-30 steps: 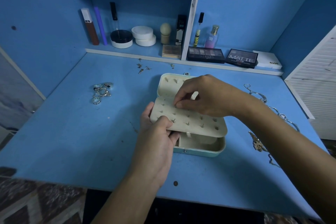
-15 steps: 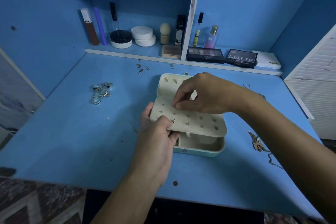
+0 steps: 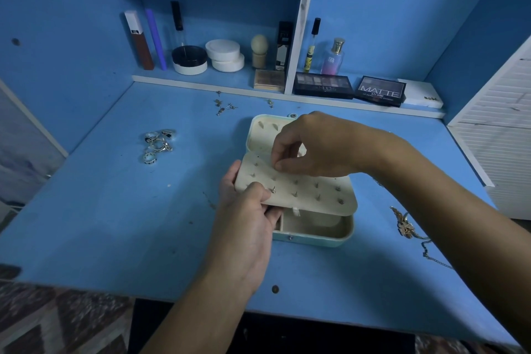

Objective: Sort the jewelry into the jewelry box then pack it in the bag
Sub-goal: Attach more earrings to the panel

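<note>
Left hand (image 3: 244,227) grips earring panel (image 3: 298,187) edge above jewelry box (image 3: 313,231); right hand (image 3: 313,146) pinches at panel, item hidden. Rings (image 3: 158,144) on surface (image 3: 100,224).

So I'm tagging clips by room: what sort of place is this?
Probably a bedroom vanity desk: eyeshadow palettes and a perfume bottle sit on the shelf, with rings loose on the blue desk.

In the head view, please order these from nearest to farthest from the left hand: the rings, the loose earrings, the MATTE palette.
Measured from the left hand, which holds the earring panel:
1. Rings, on the desk to its left.
2. Loose earrings, farther back, near the shelf edge.
3. MATTE palette, on the shelf at the back right.
</note>
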Demonstrator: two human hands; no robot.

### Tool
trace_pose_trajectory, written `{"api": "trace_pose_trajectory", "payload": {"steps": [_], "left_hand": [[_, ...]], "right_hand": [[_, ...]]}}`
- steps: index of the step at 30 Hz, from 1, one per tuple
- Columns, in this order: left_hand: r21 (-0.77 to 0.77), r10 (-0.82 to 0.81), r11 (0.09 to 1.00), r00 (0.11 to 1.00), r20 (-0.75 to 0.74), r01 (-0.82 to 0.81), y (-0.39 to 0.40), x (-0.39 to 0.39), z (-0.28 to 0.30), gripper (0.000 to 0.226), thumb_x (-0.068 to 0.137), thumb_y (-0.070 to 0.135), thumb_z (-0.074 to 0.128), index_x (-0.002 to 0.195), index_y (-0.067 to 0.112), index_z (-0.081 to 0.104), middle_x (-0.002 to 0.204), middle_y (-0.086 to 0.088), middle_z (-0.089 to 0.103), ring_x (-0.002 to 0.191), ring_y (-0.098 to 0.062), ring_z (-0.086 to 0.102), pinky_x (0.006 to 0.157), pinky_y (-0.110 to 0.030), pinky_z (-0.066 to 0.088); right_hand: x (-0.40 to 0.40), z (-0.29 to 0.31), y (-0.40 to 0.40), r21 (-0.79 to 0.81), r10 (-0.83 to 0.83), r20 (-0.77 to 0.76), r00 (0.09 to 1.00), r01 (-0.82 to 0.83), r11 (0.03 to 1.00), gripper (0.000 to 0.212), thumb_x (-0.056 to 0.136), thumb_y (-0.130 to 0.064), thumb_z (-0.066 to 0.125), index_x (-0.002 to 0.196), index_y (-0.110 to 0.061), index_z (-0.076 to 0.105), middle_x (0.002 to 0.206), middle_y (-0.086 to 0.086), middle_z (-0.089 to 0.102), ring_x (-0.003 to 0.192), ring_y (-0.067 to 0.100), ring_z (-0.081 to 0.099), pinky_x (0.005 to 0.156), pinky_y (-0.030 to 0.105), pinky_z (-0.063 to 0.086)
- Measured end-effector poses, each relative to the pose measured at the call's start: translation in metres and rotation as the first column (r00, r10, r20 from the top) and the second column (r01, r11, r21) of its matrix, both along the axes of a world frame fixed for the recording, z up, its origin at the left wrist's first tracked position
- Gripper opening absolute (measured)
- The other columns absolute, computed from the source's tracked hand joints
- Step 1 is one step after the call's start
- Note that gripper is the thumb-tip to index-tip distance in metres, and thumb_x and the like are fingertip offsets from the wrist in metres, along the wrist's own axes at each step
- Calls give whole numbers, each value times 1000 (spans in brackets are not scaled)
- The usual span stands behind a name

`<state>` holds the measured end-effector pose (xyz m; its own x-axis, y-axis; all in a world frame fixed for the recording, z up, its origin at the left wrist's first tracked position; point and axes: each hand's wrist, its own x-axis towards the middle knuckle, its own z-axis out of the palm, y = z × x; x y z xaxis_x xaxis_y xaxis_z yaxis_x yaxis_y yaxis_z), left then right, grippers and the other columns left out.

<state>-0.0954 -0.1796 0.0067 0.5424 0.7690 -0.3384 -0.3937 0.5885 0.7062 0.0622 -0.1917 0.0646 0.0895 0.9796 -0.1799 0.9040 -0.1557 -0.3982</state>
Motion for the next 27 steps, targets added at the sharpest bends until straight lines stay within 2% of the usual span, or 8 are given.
{"api": "trace_pose_trajectory", "payload": {"steps": [5, 10, 13, 16, 20, 25, 27], "left_hand": [[15, -19, 1000, 1000, 3, 19, 0, -1, 0, 57, 91, -13, 31, 137, 15, 47, 114, -8, 70, 96, -18, 69, 75, -31, 59], [13, -20, 1000, 1000, -1, 20, 0, -1, 0, 55, 91, -12, 32, 137, 15, 47, 113, -8, 69, 98, -19, 68, 83, -36, 58], [10, -15, 1000, 1000, 13, 15, 0, 0, 0, 56, 91, -12, 33, 138, 15, 46, 112, -8, 69, 96, -18, 69, 78, -34, 58], [16, -14, 1000, 1000, 24, 14, 0, -1, -1, 53, 90, -12, 33, 131, 17, 51, 105, -5, 71, 90, -15, 71, 71, -30, 60], [51, -37, 998, 999, 28, 35, 0, -1, 0, 49, 90, -14, 31, 121, 14, 56, 99, -5, 71, 89, -15, 70, 77, -31, 60], [63, -43, 997, 998, 37, 41, 0, -1, 0, 48, 88, -16, 28, 108, 14, 60, 90, -3, 73, 82, -13, 70, 72, -29, 60], [67, -44, 997, 998, 35, 41, 0, -1, 0, 48, 89, -15, 28, 110, 14, 59, 93, -4, 72, 83, -13, 70, 73, -29, 61]], "right_hand": [[-4, 3, 1, 2, 15, 53, 999, -15, 1000, 11, 89, -26, 64, 85, -31, 73, 82, -16, 71, 83, 1, 63, 84, 31, 54], [-6, 6, 3, 21, 14, 102, 995, -16, 1000, 10, 86, -24, 63, 82, -28, 72, 78, -14, 69, 82, 3, 62, 81, 33, 56], [-7, 6, 3, 17, 22, 130, 991, -25, 1000, 10, 86, -24, 62, 83, -25, 71, 79, -12, 68, 83, 6, 62, 81, 34, 56], [-9, 5, 4, 9, 46, 152, 987, -48, 999, 9, 86, -23, 61, 83, -25, 70, 80, -12, 66, 85, 10, 62, 82, 36, 55], [-10, 5, 5, -7, 66, 169, 983, -66, 998, 10, 86, -24, 61, 82, -28, 69, 81, -12, 66, 85, 10, 61, 83, 36, 54], [-12, 4, 5, -11, 92, 209, 973, -92, 996, 10, 87, -24, 60, 82, -30, 66, 84, -11, 66, 86, 11, 59, 83, 36, 53], [-11, 4, 4, -9, 89, 215, 972, -89, 996, 11, 88, -24, 60, 82, -31, 65, 85, -11, 66, 85, 11, 59, 83, 36, 53]]}}
